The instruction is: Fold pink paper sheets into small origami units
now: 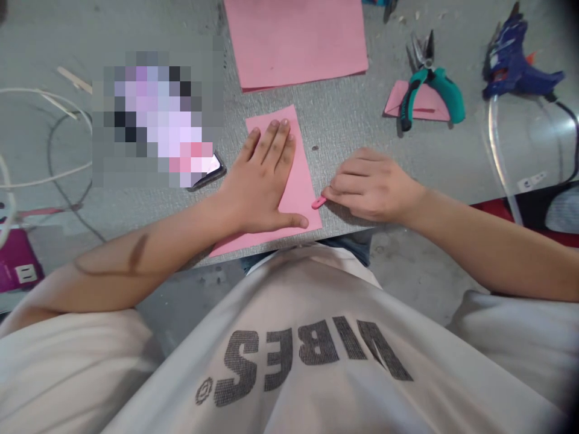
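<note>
A sheet of pink paper [296, 175] lies at the table's front edge. My left hand [262, 175] rests flat on it, fingers stretched forward and thumb out to the right. My right hand [373, 187] is closed beside the paper's right edge. From its fingertips sticks out a slim pink piece [319, 202] with a rounded end and a small slot, over the paper's right border. The rest of that piece is hidden by the fingers, so its kind does not show.
Farther back lies more pink paper [298, 42]. Teal-handled pliers [429, 90] rest on a folded pink piece [393, 99]. At right is a blue glue gun [513, 66] with a clear glue stick [495, 144]. A phone [215, 166], mostly blurred, and cables [54, 93] lie left.
</note>
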`<state>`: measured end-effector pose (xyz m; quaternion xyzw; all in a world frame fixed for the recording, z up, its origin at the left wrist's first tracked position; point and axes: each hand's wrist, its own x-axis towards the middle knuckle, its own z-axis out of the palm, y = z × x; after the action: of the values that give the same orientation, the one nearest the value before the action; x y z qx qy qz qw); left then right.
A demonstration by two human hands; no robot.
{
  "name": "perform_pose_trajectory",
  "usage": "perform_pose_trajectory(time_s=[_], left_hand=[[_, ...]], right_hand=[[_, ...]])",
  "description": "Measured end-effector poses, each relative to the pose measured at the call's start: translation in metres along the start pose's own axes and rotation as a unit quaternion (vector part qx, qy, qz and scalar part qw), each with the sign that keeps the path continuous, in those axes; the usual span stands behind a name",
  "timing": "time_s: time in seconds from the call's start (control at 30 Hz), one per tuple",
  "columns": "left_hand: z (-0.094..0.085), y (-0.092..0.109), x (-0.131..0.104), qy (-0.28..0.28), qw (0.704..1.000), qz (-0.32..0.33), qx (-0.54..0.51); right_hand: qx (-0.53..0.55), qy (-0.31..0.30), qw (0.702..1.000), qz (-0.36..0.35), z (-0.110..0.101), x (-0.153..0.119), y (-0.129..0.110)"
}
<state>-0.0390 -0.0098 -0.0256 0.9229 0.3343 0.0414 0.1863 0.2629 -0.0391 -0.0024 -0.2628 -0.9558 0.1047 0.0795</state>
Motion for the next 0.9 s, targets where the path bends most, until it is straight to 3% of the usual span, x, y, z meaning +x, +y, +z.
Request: perform_pose_trajectory(time_s=[0.17, 0.37, 0.57, 0.9], left_hand=[[0.000, -0.001, 0.000, -0.002, 1.000, -0.001, 0.000], [-0.002, -0.001, 0.000, -0.002, 1.000, 0.002, -0.004], [-0.003, 0.001, -0.001, 0.002, 1.000, -0.007, -0.001], [-0.010, 0.007, 0.000, -0.044, 0.998, -0.022, 0.049]], right_hand=[[-0.026, -0.007, 1.000, 0.006, -0.004, -0.010, 0.001], [-0.060, 0.049, 0.996, 0.038, -0.004, 0.001, 0.002], [-0.058, 0.104, 0.992, -0.029, 0.010, 0.019, -0.003], [-0.059, 0.048, 0.991, -0.113, 0.001, -0.003, -0.011]])
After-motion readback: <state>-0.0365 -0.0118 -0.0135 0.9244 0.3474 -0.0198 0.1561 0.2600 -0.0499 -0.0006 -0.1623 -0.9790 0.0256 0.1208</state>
